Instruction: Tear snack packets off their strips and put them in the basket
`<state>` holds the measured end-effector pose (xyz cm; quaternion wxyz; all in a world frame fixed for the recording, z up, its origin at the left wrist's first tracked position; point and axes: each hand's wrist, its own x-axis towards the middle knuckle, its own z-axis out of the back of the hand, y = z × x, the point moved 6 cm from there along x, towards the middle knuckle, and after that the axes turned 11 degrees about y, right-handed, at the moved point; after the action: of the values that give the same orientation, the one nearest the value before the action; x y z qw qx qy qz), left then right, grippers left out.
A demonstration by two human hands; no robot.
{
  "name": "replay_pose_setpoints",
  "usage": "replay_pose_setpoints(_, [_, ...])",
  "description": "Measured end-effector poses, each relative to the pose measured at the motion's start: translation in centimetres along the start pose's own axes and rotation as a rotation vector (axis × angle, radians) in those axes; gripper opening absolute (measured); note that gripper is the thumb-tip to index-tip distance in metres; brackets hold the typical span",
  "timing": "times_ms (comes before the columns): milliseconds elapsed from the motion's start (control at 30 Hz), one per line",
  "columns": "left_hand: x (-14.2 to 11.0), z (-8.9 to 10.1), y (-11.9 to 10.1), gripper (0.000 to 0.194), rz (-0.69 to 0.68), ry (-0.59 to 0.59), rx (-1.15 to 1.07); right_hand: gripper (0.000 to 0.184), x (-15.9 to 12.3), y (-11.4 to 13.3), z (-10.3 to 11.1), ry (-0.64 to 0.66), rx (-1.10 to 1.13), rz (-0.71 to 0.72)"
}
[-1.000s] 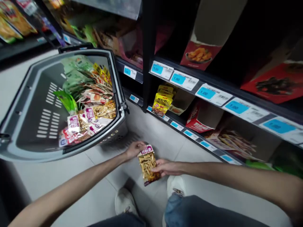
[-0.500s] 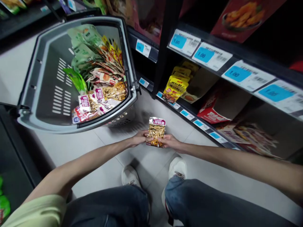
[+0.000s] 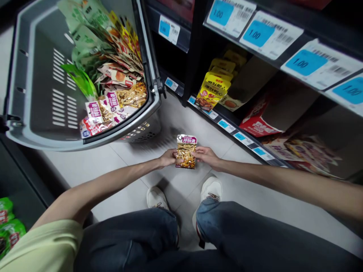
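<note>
Between my hands, above the floor, is a small snack packet [image 3: 186,152] with a purple-and-white top and a clear front showing golden strips. My left hand [image 3: 169,157] grips its left edge, thumb across the front. My right hand [image 3: 207,156] pinches the right edge, fingertips on the packet. To the left stands a grey shopping basket [image 3: 39,49] holding several snack packets: pale green pouches [image 3: 87,45], a bright green packet [image 3: 81,81], and purple-and-white packets [image 3: 95,112] like the one I hold.
Dark shelving [image 3: 195,64] rises on the right, with blue-and-white price tags [image 3: 256,35]. On its bottom level are yellow packets [image 3: 212,90], a red carton [image 3: 259,122] and a pile of packets [image 3: 312,151]. Green packages [image 3: 13,234] lie at lower left. My shoes [image 3: 212,188] rest on pale tiles.
My view has tilted and come nearer the basket and shelves. The packet stays between my hands; my right fingers have shifted a little outward and up along its right edge.
</note>
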<state>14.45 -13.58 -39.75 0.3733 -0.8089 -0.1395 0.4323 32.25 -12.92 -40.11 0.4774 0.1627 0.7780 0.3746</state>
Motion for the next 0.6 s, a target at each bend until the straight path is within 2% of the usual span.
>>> replay_pose_setpoints(167, [0.2, 0.2, 0.1, 0.036, 0.1, -0.071, -0.012, 0.045, -0.2, 0.0, 0.4, 0.026, -0.014, 0.018])
replay_pose_setpoints(267, [0.4, -0.2, 0.0, 0.024, 0.12, -0.051, 0.005, 0.042, -0.5, -0.2, 0.9, 0.017, -0.025, 0.017])
replay_pose_setpoints(367, [0.6, -0.5, -0.1, 0.024, 0.109, -0.03, 0.029, 0.038, -0.7, -0.3, 1.1, 0.008, -0.028, 0.009])
replay_pose_setpoints(600, [0.5, -0.1, 0.1, 0.02, 0.092, -0.066, 0.141, 0.032, -0.7, -0.3, 0.6, -0.003, -0.019, -0.033])
